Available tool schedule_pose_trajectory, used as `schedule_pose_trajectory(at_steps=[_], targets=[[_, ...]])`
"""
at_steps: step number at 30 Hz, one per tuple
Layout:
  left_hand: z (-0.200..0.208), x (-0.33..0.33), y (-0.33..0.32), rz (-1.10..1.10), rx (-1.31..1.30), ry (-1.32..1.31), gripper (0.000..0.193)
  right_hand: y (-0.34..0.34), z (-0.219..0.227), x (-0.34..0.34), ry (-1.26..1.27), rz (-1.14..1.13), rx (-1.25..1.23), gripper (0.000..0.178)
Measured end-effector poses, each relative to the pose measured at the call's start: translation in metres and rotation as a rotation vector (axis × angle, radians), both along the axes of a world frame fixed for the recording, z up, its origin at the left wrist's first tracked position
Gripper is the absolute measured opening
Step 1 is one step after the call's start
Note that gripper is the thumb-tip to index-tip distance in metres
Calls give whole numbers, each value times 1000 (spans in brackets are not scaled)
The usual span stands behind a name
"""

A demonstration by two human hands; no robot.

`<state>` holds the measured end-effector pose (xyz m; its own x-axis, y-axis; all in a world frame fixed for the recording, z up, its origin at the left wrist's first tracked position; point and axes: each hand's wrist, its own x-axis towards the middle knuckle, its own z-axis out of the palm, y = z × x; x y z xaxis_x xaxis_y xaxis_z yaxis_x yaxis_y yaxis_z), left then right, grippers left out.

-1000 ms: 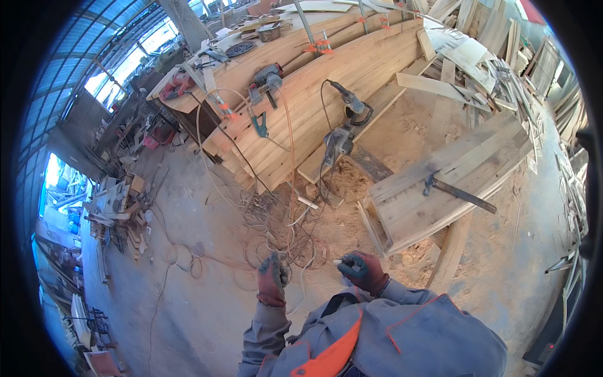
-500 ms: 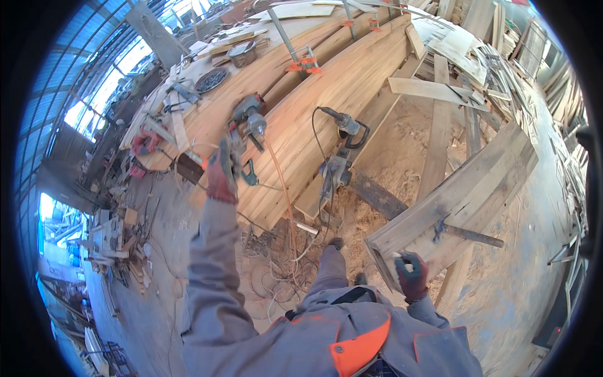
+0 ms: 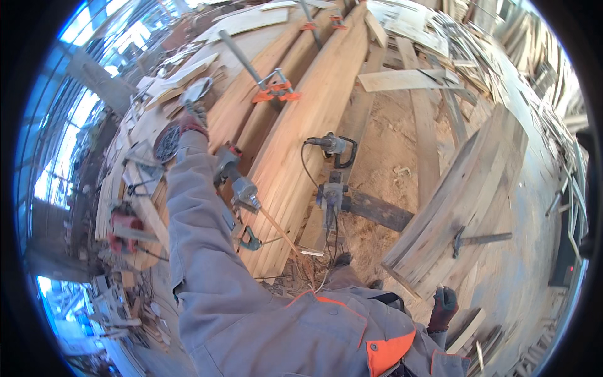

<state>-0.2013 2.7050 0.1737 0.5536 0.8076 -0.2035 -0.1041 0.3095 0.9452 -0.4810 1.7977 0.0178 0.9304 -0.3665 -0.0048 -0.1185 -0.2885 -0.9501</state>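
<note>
Reaching with the gloved left hand point(image 3: 194, 118) to a round tin point(image 3: 197, 92) among boards point(image 3: 185, 70) at upper left; cannot tell whether with fingers apart or clamped on it. Having a dark dish point(image 3: 157, 141) just beside that hand, a power tool point(image 3: 242, 187) by the sleeve point(image 3: 201, 207). Holding the right hand point(image 3: 443, 306) low, with fingers curled together, near joined planks point(image 3: 471, 182) bearing a hammer point(image 3: 483, 239).

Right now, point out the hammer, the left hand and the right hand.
Hammer point(image 3: 485, 239): head view, on its handle.
Left hand point(image 3: 195, 119): head view, on the back of the gloved hand.
Right hand point(image 3: 443, 306): head view, mid-glove, below the curled fingers.
</note>
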Motion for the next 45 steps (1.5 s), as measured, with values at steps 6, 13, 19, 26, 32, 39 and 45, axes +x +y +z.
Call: schedule_pose_trajectory(at_steps=[6, 13, 19, 26, 32, 39, 45], targets=[[-40, 73, 35, -271, 57, 56, 39, 25, 33, -14, 36, 52, -323, 13], [-60, 118, 21, -288, 75, 130, 39, 43, 34, -12, 89, -53, -361, 21], [-51, 100, 20, -267, 109, 131, 39, 47, 25, -14, 69, -32, -356, 22], [-35, 59, 4, -245, 139, 132, 39, 40, 20, -21, 132, -39, -195, 19], [-18, 17, -28, -252, 138, 100, 40, 22, 23, -32, 124, -13, -161, 15], [19, -55, -119, -346, 149, 46, 40, -49, 9, -92, 105, -32, -245, 18], [43, -121, -296, -569, 109, -46, 40, -162, -36, -197, 126, -167, -51, 21]])
